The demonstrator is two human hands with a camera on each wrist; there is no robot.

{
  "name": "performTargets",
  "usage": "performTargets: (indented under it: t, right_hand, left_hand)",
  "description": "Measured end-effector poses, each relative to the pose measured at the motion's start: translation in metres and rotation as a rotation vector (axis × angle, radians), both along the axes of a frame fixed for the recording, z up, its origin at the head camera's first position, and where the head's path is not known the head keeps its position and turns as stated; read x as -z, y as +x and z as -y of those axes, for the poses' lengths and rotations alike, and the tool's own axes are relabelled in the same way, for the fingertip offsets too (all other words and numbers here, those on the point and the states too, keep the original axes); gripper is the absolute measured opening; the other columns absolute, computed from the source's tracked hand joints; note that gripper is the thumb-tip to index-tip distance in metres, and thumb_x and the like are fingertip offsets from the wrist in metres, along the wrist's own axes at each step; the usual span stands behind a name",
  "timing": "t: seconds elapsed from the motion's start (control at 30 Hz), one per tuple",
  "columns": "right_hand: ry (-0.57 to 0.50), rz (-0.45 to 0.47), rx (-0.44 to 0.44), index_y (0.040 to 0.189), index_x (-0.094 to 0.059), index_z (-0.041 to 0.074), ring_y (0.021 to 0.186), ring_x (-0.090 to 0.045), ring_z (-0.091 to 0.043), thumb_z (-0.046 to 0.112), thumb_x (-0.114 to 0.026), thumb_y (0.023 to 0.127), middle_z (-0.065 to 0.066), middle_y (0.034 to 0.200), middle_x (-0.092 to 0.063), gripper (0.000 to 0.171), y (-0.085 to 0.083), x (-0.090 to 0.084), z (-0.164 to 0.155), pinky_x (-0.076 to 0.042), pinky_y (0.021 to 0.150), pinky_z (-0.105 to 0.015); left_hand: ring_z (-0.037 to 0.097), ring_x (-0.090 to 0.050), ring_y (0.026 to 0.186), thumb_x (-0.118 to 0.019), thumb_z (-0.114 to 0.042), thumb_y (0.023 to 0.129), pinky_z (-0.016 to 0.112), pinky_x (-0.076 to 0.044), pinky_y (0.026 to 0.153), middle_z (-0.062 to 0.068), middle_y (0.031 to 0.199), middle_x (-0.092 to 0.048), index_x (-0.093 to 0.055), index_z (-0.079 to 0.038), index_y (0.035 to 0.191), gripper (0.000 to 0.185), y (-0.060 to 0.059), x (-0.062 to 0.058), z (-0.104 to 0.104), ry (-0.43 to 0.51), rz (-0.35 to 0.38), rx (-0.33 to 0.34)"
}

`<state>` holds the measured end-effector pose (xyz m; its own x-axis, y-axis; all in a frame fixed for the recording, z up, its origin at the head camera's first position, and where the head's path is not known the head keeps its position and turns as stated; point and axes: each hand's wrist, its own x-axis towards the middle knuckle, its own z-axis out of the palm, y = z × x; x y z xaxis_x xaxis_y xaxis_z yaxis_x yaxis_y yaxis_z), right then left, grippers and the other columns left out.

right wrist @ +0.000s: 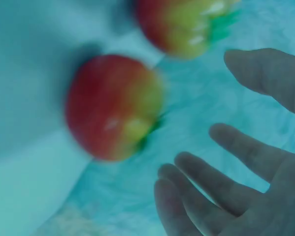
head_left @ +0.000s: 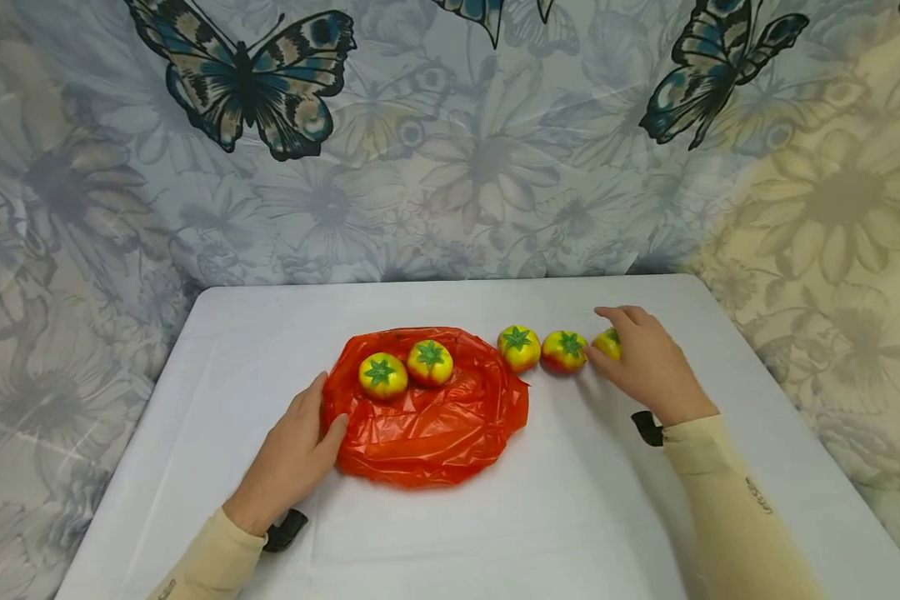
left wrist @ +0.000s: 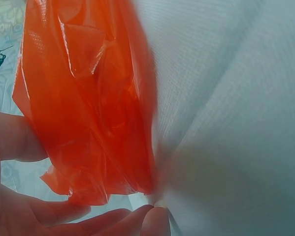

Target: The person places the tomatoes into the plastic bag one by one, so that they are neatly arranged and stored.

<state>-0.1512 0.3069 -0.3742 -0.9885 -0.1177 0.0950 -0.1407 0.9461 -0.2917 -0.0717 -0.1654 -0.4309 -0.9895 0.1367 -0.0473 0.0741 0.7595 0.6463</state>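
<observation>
An orange plastic bag (head_left: pixel 427 425) lies crumpled flat on the white table (head_left: pixel 570 517), with two red-yellow tomatoes (head_left: pixel 382 376) (head_left: pixel 430 362) resting on top of it. My left hand (head_left: pixel 311 425) lies relaxed against the bag's left edge, thumb touching the plastic; the left wrist view shows the bag (left wrist: pixel 88 108) just above its fingers (left wrist: pixel 88 221). Three more tomatoes sit in a row to the right (head_left: pixel 519 347) (head_left: pixel 564 351) (head_left: pixel 607 343). My right hand (head_left: pixel 633 350) reaches the rightmost one, fingers spread loosely and gripping nothing. The right wrist view is blurred, showing tomatoes (right wrist: pixel 113 105) (right wrist: pixel 186 24) beyond the fingers (right wrist: pixel 245 152).
A floral cloth with butterflies (head_left: pixel 247 83) hangs behind and around the table. The table's far edge (head_left: pixel 450 283) runs just behind the tomatoes. White tabletop (left wrist: pixel 236 123) spreads in front of the bag and to both sides.
</observation>
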Motion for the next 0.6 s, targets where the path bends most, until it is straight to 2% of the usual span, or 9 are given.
performTargets:
  t: [0.23,0.6]
  right_hand:
    - [0.012,0.069,0.071,0.159,-0.045,-0.001,0.140,-0.044,-0.061,0.039,-0.077,0.099,-0.040,0.155,-0.045,0.079,-0.006,0.015,-0.038,-0.041,0.112,-0.079]
    - [-0.017,0.138,0.075,0.161,-0.041,-0.002,0.141,-0.046,-0.060,0.055,-0.074,0.098,-0.040,0.156,-0.045,0.091,-0.013,0.029,-0.047,-0.039,0.116,-0.077]
  left_hand:
    - [0.049,-0.045,0.154,-0.057,-0.030,0.111,0.067,-0.045,0.118,0.029,0.171,-0.035,-0.018,0.004,0.171,0.079,0.000,-0.001,0.001,0.004,-0.001,-0.003]
    - [0.048,-0.043,0.156,-0.057,-0.029,0.111,0.067,-0.044,0.120,0.028,0.172,-0.035,-0.019,0.004,0.171,0.078,0.001,-0.002,0.000,0.016,0.005,-0.006]
